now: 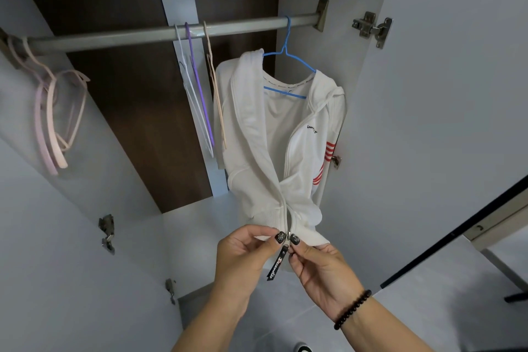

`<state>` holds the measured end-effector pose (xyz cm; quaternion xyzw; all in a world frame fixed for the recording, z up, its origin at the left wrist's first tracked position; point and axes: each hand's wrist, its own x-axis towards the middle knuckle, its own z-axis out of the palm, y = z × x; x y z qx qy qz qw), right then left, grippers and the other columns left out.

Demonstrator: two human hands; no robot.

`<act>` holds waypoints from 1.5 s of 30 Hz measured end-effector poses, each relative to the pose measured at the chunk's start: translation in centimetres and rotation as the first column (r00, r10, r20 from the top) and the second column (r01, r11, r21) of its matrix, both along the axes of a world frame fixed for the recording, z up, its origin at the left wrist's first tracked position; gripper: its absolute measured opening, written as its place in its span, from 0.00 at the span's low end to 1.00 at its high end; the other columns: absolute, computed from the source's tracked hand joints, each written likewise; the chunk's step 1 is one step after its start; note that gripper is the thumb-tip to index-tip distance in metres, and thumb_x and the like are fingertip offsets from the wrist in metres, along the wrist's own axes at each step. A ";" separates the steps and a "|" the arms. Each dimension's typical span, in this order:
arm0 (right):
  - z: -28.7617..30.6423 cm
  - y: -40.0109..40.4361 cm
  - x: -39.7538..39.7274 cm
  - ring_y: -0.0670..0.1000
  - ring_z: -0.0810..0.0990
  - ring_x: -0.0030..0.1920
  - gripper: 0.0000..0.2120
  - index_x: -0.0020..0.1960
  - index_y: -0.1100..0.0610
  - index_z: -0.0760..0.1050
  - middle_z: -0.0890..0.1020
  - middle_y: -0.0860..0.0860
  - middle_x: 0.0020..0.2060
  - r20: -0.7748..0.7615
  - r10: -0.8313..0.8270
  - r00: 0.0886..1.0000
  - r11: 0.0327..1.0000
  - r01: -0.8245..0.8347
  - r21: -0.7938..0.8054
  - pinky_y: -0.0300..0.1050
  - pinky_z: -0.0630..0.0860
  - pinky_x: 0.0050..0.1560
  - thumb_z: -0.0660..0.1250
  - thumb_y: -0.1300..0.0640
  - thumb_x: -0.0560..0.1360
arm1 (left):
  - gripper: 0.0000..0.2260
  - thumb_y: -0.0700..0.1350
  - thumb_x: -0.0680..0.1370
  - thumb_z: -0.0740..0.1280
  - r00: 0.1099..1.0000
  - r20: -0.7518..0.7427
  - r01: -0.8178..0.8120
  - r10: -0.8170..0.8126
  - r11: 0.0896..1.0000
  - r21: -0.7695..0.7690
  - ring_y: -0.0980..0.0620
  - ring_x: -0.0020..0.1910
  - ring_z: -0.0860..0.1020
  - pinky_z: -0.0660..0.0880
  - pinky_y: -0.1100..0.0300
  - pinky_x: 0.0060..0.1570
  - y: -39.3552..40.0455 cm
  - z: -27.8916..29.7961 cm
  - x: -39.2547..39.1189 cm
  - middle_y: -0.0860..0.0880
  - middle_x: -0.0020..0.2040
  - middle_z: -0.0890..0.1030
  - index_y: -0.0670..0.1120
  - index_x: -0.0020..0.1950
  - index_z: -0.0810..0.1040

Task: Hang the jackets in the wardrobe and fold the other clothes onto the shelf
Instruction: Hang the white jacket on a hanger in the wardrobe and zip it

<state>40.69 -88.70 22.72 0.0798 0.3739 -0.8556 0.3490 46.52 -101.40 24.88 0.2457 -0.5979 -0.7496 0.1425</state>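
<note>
A white hooded jacket [257, 134] with red sleeve stripes hangs on a blue hanger [285, 57] from the grey wardrobe rail [128, 37], at the rail's right end. Its front is open above, and the two edges meet at the hem. My left hand [245, 254] pinches the left hem edge beside the zipper. My right hand [317, 263] pinches the zipper slider at the hem, with a black pull strap [277, 264] dangling below it.
Three bare hangers, white, purple and beige [197, 88], hang mid-rail. Pink and beige hangers [57, 111] bunch at the rail's left end. The wardrobe doors stand open on both sides, hinges [371, 27] on the right one. The wardrobe's pale floor [194, 237] lies below the jacket.
</note>
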 end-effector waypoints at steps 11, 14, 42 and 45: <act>-0.3 -0.9 0.4 0.50 0.83 0.32 0.05 0.38 0.67 0.82 0.83 0.60 0.35 0.096 -0.091 0.991 0.991 0.080 0.111 0.37 0.79 0.31 0.69 0.71 0.63 | 0.17 0.29 0.71 0.70 0.989 0.105 0.121 -0.104 0.978 -0.171 0.54 0.27 0.71 0.67 0.67 0.30 -1.0 -1.2 0.1 0.49 0.27 0.78 0.51 0.32 0.80; -0.2 -1.1 0.2 0.49 0.82 0.30 0.03 0.39 0.67 0.79 0.83 0.59 0.34 0.120 -0.112 0.986 0.986 0.095 0.137 0.37 0.78 0.30 0.68 0.72 0.66 | 0.16 0.30 0.71 0.71 0.986 0.121 0.137 -0.114 0.970 -0.200 0.55 0.26 0.69 0.65 0.68 0.27 -1.3 -1.1 0.0 0.49 0.26 0.78 0.51 0.32 0.79; 1.9 -5.7 -2.2 0.47 0.63 0.24 0.15 0.29 0.55 0.68 0.66 0.49 0.27 0.220 0.314 0.924 0.895 -0.365 0.256 0.36 0.60 0.24 0.60 0.61 0.74 | 0.09 0.30 0.78 0.64 0.981 0.185 0.076 -0.056 0.992 -0.102 0.50 0.39 0.85 0.75 0.68 0.35 -5.8 -4.1 0.4 0.35 0.50 0.80 0.44 0.45 0.75; 2.4 -7.5 -3.0 0.46 0.64 0.22 0.19 0.26 0.55 0.69 0.67 0.48 0.24 0.258 0.311 0.915 0.870 -0.383 0.310 0.35 0.60 0.24 0.58 0.61 0.75 | 0.10 0.29 0.78 0.61 0.984 0.174 0.048 -0.026 0.991 -0.126 0.50 0.38 0.85 0.73 0.70 0.33 -6.9 -4.5 0.2 0.34 0.47 0.79 0.43 0.43 0.70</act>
